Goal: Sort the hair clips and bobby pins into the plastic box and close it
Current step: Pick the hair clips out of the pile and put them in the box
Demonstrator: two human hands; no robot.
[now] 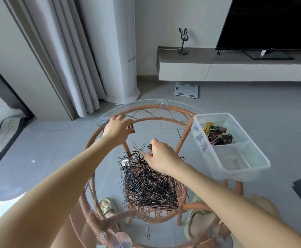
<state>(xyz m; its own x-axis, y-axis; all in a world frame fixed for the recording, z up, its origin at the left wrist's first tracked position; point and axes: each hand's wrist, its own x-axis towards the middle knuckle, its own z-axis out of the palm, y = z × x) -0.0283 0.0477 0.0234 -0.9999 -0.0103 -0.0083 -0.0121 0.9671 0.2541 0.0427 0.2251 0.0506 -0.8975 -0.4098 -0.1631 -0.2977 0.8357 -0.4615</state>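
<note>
Head view: on the round glass-topped rattan counter (164,133), the left hand (116,128) pinches a brown hair clip (131,128) in curled fingers at the far rim. The right hand (161,154) pinches a small dark clip (149,146) over the heap of black bobby pins (149,183). To the right of both lies the clear plastic box (235,174), long axis running away from the person, with brown clips (217,136) in its far compartment. The right hand looks nearer.
</note>
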